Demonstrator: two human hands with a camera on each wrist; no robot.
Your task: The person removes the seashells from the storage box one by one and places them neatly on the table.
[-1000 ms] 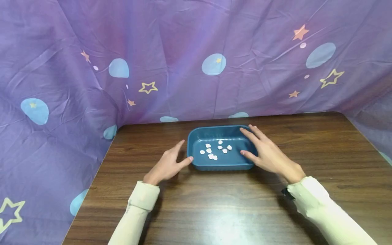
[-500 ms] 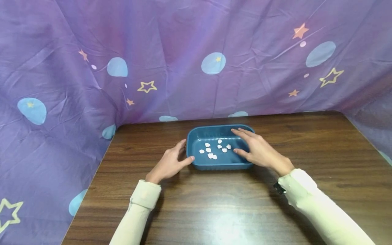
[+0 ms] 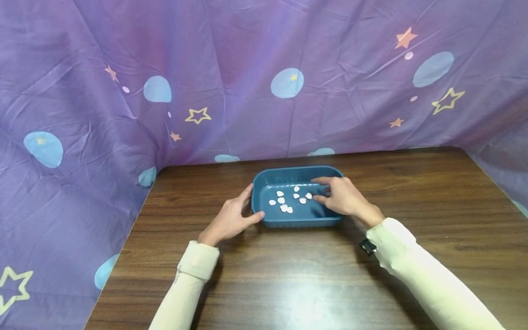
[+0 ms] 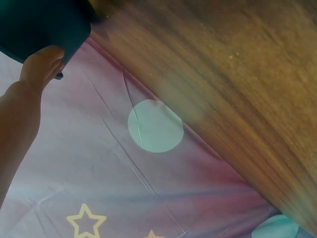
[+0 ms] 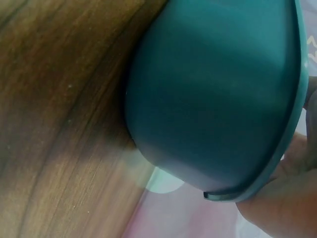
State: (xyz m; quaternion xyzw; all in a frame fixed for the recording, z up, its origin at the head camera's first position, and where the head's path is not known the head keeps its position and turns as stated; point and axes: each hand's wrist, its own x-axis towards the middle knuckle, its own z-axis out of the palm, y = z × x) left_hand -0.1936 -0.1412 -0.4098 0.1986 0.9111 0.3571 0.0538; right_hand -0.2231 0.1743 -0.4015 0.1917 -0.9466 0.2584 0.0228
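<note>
A blue rectangular tray (image 3: pixel 303 222) with rounded corners sits on the table in the head view. Several small, flat, white pebble-like pieces (image 3: pixel 281 200) are scattered over its floor. My left hand (image 3: pixel 233 217) is at the tray's left end, its thumb at the near corner and its fingers extended along the side; the left wrist view shows a digit against the tray wall (image 4: pixel 54 22). My right hand (image 3: pixel 345 196) reaches in over the right rim, thumb and fingers apart, thumb tip close to the rightmost white piece (image 3: pixel 309 195). In the right wrist view the tray's outer wall (image 5: pixel 213 99) hides most of that hand.
The brown wood-grain table (image 3: pixel 255 275) extends on all sides of the tray. A purple curtain (image 3: pixel 231 68) printed with stars and blue shapes hangs behind and beside it. A dark device (image 3: pixel 367 247) sits at the right cuff.
My right hand has moved left and lower into the tray, its fingers more bent. My left hand has shifted slightly right, up against the tray's end. The white pieces keep their arrangement.
</note>
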